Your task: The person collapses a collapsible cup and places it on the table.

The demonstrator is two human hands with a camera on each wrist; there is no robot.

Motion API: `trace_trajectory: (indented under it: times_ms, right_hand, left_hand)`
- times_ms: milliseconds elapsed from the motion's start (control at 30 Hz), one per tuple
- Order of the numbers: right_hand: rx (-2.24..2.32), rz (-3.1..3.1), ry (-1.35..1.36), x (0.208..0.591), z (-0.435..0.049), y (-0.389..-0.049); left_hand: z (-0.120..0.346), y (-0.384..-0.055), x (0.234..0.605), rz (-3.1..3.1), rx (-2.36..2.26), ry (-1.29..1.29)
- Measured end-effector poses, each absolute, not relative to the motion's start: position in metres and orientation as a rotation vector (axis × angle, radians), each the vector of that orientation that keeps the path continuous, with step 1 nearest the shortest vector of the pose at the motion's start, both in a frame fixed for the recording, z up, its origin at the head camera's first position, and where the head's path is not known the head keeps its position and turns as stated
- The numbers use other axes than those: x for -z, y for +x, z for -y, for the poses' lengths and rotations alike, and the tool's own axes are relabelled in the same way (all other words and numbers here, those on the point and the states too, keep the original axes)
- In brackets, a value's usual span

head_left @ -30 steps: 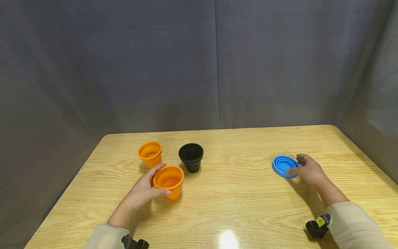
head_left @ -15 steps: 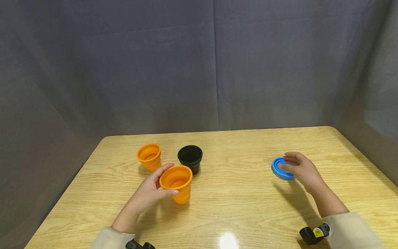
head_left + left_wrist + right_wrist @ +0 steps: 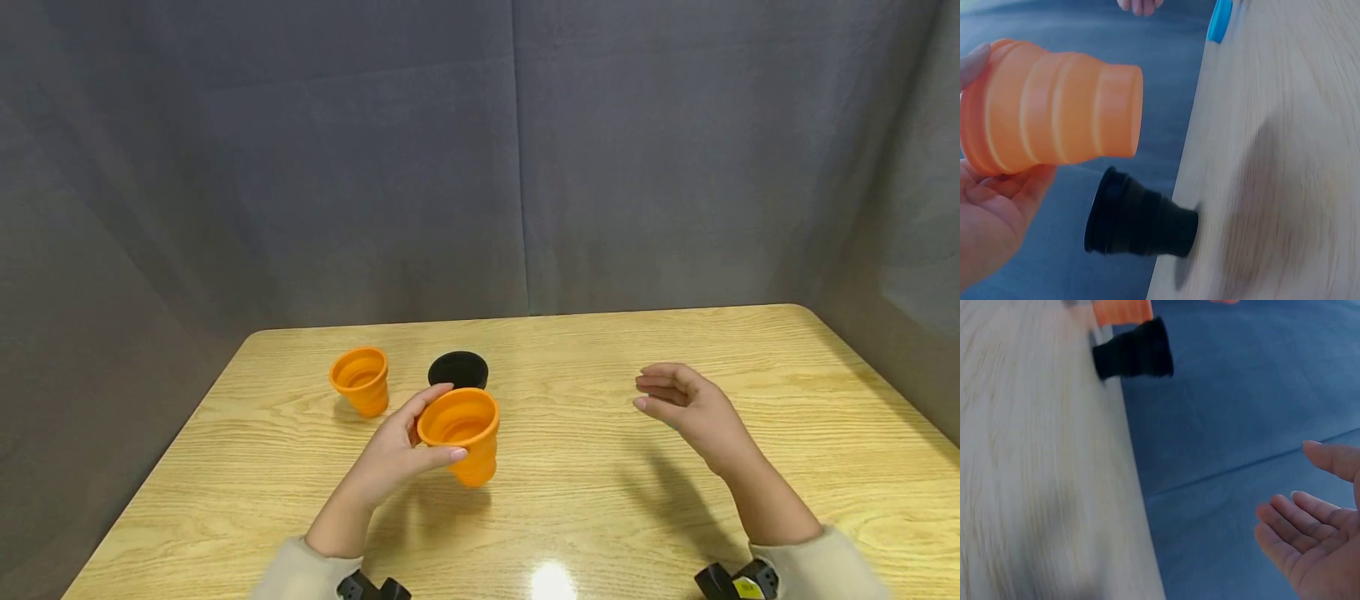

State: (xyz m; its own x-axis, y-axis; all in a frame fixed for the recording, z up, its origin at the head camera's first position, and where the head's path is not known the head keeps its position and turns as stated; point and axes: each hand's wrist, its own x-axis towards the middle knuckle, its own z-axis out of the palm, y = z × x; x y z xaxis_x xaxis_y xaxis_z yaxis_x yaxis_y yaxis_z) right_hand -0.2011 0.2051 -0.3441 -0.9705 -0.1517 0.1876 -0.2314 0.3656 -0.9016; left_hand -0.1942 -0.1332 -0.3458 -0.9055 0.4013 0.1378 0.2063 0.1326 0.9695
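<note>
My left hand [image 3: 401, 446] holds an orange collapsible cup [image 3: 474, 454] near its rim, thumb on the near side and fingers on the far side. In the left wrist view the ringed orange wall shows whole, its base raised above the tabletop. Just behind it stands a black collapsible cup [image 3: 459, 367], partly covered by the orange one in the head view. At the right my right hand [image 3: 701, 421] hovers over the table with fingers loosely bent and nothing in them. A flattened blue cup [image 3: 1219, 22] appears at the top of the left wrist view; the right hand hides it from the head camera.
A second orange cup [image 3: 362, 382] stands upright at the back left of the wooden table [image 3: 570, 392]. Grey cloth [image 3: 375, 167] hangs behind the table and along its sides.
My left hand has carried the orange cup rightward and up from the table, now overlapping the black cup. My right hand has left the blue cup's edge and shifted left.
</note>
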Motion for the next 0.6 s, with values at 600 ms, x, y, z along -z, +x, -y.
trace_trajectory:
  times_ms: [600]
  right_hand:
    - [-1.834, 2.424, 0.63, 0.326, -0.172, -0.177]
  left_hand:
    - [0.102, -0.195, 0.34, -2.082, -1.909, 0.746]
